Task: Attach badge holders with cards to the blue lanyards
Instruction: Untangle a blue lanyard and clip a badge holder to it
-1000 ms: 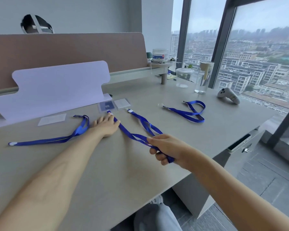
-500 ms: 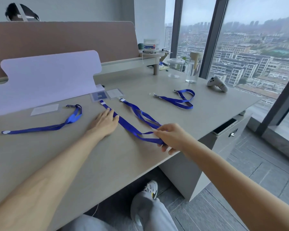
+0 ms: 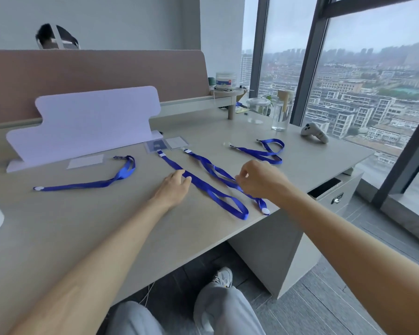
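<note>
Several blue lanyards lie on the grey desk [image 3: 58, 233]. The middle lanyard [image 3: 203, 187] runs from a badge holder with a dark card [image 3: 155, 145] to a loop near the desk's front edge. My left hand [image 3: 173, 188] rests flat on the desk, fingertips touching this strap. A second lanyard [image 3: 218, 169] lies beside it, its clip near a holder with a white card [image 3: 177, 142]. My right hand [image 3: 259, 181] hovers over these straps, fingers loosely curled, gripping nothing that I can see. Another lanyard [image 3: 94, 183] lies left by a clear holder [image 3: 85, 161]; one more lanyard [image 3: 264, 153] lies right.
A white board stand [image 3: 90, 122] stands behind the holders, before the brown partition [image 3: 94, 76]. A glass [image 3: 281, 116], a jar [image 3: 258, 106] and a white controller [image 3: 315, 132] sit at the back right. The desk's front edge runs just under the lanyard loops. A person's head [image 3: 56, 37] shows behind the partition.
My right hand has let go of the middle lanyard's loop, which now lies on the desk, and has lifted above the straps. My left hand slid slightly back along the strap.
</note>
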A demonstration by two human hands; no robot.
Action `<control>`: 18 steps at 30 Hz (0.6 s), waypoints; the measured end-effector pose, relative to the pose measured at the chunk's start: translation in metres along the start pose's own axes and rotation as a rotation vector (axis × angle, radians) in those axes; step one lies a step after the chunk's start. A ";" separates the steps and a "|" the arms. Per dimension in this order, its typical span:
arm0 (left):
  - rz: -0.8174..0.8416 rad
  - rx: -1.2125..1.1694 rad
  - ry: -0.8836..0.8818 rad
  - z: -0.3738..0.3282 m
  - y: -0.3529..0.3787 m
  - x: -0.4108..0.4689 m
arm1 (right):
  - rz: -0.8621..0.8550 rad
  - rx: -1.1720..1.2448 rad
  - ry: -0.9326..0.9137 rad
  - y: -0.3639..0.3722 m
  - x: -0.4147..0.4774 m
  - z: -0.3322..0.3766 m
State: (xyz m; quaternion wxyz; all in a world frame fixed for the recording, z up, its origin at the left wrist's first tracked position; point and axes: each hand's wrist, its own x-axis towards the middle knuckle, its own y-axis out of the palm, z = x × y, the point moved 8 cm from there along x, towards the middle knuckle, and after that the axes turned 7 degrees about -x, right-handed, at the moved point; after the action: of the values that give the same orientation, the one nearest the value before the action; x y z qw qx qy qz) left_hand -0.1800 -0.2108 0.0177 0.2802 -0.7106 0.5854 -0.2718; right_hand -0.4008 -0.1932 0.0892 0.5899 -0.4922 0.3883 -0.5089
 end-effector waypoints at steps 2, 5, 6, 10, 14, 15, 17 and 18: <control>-0.023 -0.095 -0.001 0.003 -0.009 -0.013 | 0.007 0.012 -0.043 0.001 0.003 0.025; -0.100 -0.198 -0.019 0.017 -0.032 -0.031 | -0.022 0.033 -0.119 0.009 0.010 0.070; -0.129 -0.225 -0.023 0.023 -0.041 -0.036 | -0.032 0.044 -0.143 0.013 0.013 0.086; -0.273 -0.274 -0.033 0.056 -0.074 -0.057 | -0.016 0.247 -0.270 0.044 0.029 0.158; -0.457 -0.123 -0.015 0.100 -0.119 -0.062 | 0.008 0.356 -0.358 0.077 0.051 0.223; -0.469 -0.051 -0.016 0.110 -0.128 -0.060 | 0.014 0.368 -0.365 0.086 0.056 0.235; -0.435 0.078 -0.030 0.128 -0.140 -0.051 | 0.015 0.394 -0.365 0.103 0.068 0.252; -0.405 0.141 -0.034 0.136 -0.143 -0.044 | 0.012 0.406 -0.355 0.110 0.074 0.258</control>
State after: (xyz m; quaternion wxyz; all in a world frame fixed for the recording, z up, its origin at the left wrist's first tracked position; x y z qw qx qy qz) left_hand 0.0073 -0.1343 0.0229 0.2788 -0.7968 0.4053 -0.3509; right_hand -0.1157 -0.2186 0.0400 0.7385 -0.4430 0.1713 -0.4786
